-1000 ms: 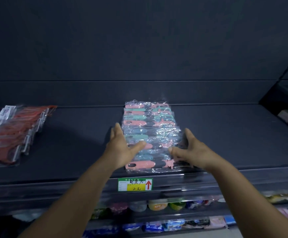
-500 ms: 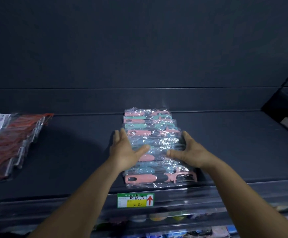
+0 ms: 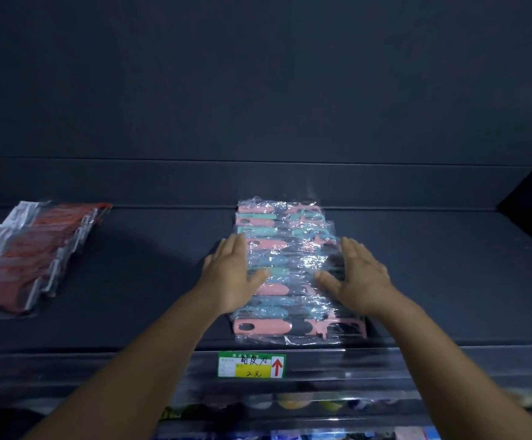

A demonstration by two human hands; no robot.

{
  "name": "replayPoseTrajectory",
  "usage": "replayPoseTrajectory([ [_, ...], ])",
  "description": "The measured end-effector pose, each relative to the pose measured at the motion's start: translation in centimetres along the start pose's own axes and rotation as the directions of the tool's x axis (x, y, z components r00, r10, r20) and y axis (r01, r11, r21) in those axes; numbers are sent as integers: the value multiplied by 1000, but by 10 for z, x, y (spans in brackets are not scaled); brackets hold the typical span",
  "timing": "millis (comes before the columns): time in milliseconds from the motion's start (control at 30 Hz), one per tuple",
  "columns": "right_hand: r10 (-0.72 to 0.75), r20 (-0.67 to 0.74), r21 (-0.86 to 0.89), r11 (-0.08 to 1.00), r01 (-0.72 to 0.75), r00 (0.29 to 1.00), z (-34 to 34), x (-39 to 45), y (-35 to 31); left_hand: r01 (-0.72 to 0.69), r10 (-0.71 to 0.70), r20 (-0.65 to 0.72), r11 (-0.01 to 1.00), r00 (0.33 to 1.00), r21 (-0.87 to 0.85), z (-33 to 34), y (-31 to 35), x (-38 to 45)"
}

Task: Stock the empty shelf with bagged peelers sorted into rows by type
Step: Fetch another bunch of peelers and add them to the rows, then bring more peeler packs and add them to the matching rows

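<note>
- I judge the step in hand to be the squaring of the pastel row: my left hand (image 3: 231, 274) lies flat with straight fingers against the left edge of the row of pink, teal and blue bagged peelers (image 3: 293, 274), and my right hand (image 3: 358, 276) lies the same way on its right edge.
- Neither hand grips anything; the fingers are straight, both thumbs rest on top of the plastic, and the two hands stand apart with the row between them.
- This row sits in the middle of the dark shelf (image 3: 150, 281) and runs from the front lip toward 12 o'clock, almost to the back wall.
- The front bag is a little wider to the right than the ones behind, so in my judgement the next move asks for a gentle press inward from both sides, without lifting, because the slippery bags can slide over each other.
- At 9 o'clock, well apart from the pastel row, lies the row of red bagged peelers (image 3: 32, 255); it leans a little diagonal.
- Below the front lip, at 6 o'clock, is a green and yellow price tag (image 3: 252, 365) with a red arrow.
- At 3 o'clock the shelf is bare, so I think the next type can go there; nothing stands in the way.
- Under this shelf I see colourful goods (image 3: 290, 403), too blurred to name.
</note>
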State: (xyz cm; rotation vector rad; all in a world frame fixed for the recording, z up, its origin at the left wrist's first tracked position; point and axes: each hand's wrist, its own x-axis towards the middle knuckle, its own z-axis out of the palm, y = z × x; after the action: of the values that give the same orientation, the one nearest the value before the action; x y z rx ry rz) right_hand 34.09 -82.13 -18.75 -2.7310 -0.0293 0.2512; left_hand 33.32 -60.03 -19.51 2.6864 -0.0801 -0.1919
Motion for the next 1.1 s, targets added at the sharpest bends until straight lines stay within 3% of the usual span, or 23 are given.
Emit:
replayPoseTrajectory([
  [167, -250, -80, -126, 963, 239, 965, -7, -9, -39, -32, 54, -125, 985, 991, 172, -21, -3, -32],
  [500, -687, 0, -30, 727, 686, 727, 23, -37, -194, 266, -198, -330, 948, 923, 174, -101, -86, -135],
  [700, -821, 14, 57, 570, 820, 570, 56, -66, -318, 396, -268, -510, 905, 817, 158, -155, -169, -207],
  [1100, -932, -14, 145, 356, 923, 362, 128, -130, -549, 565, -357, -678, 819, 643, 104, -271, -320, -333],
])
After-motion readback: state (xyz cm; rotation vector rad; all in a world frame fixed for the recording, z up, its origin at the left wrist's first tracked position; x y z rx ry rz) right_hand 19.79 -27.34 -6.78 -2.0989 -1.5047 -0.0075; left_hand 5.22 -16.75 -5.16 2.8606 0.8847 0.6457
